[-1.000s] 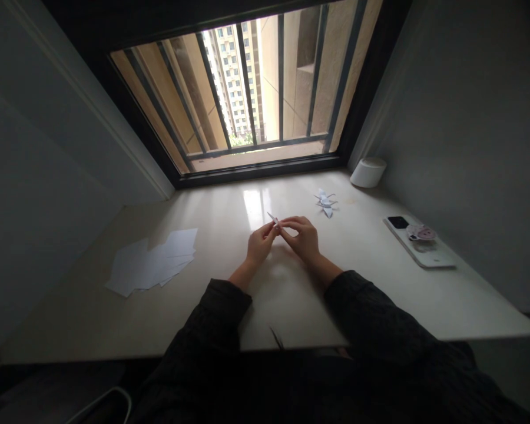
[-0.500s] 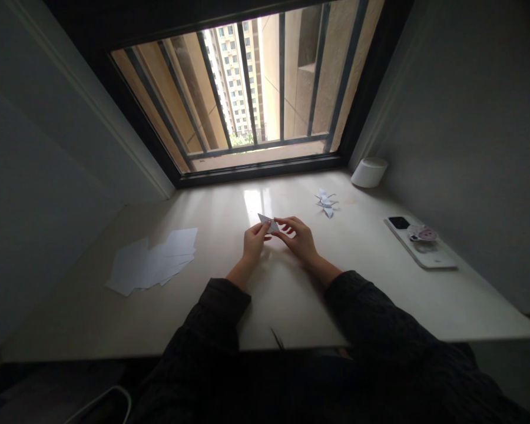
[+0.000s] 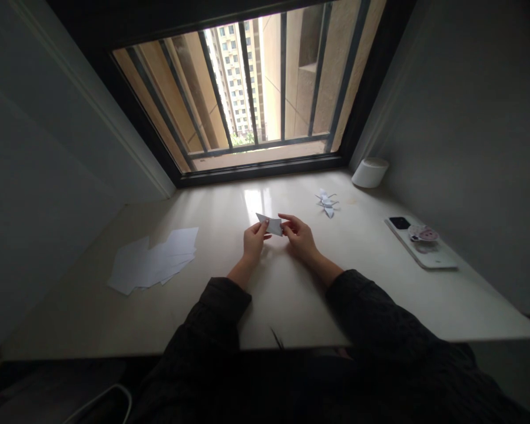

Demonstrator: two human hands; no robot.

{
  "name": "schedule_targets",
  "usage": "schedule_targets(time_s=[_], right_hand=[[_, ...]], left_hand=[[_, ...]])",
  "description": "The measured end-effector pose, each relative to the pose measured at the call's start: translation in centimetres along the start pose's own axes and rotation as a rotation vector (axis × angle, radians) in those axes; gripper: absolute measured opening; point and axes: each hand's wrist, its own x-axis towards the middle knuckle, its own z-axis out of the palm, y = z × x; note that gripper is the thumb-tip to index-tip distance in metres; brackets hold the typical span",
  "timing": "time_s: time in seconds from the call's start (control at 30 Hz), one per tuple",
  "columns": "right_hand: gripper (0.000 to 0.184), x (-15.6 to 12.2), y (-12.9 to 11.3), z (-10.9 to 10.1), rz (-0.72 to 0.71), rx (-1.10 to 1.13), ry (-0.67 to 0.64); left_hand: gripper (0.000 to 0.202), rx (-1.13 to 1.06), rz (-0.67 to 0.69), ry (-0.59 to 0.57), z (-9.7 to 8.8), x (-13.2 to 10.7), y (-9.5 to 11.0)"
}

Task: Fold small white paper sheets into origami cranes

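Observation:
A small folded piece of white paper [image 3: 270,224] is held just above the cream tabletop [image 3: 291,288], near its middle. My left hand [image 3: 253,241] pinches its left lower edge with fingers closed. My right hand [image 3: 298,237] pinches its right end, fingers curled. The paper now shows a flat, roughly triangular face towards me. A finished folded paper figure [image 3: 325,202] lies on the table beyond my right hand, apart from both hands.
A loose fan of white paper sheets [image 3: 152,261] lies at the left. A phone [image 3: 419,242] with a round pink sticker lies at the right, and a white round container [image 3: 370,172] stands in the back right corner. A barred window [image 3: 256,88] runs behind the table.
The folded paper has opened out from a thin edge-on sliver to a broader flat shape between my fingers. Both hands have shifted slightly away from me.

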Motion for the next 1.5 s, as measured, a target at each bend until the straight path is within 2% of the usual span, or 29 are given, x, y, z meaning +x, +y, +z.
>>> schedule_targets(time_s=[0.17,0.33,0.63,0.83,0.97,1.23,1.37,1.5], right_hand=[[0.037,0.1,0.2,0.0,0.026,0.052,0.037],[0.021,-0.2,-0.9,-0.1,-0.051,-0.068,0.011],[0.037,-0.2,-1.2,-0.1,-0.046,-0.063,-0.03],[0.028,-0.1,-1.0,-0.1,0.012,-0.004,0.004],[0.029,-0.1,-0.9,-0.1,0.004,-0.006,0.001],[0.042,-0.2,-1.2,-0.1,-0.089,-0.059,-0.049],[0.036,-0.4,-1.5,-0.4,-0.172,-0.169,-0.048],[0.028,-0.4,-1.8,-1.0,-0.348,-0.408,-0.041]], left_hand=[[0.043,0.011,-0.009,-0.009,0.1,-0.1,0.2],[0.043,-0.038,-0.039,-0.01,0.1,0.0,0.3],[0.042,-0.095,-0.066,0.028,-0.1,0.2,0.1],[0.043,-0.083,-0.057,0.03,0.1,0.2,0.0],[0.044,-0.06,-0.022,0.022,0.1,0.1,-0.1],[0.045,-0.158,-0.033,0.047,0.1,0.5,-0.4],[0.043,-0.145,-0.028,0.069,0.2,0.4,-0.3],[0.04,-0.132,-0.033,0.123,0.0,0.4,-0.2]])
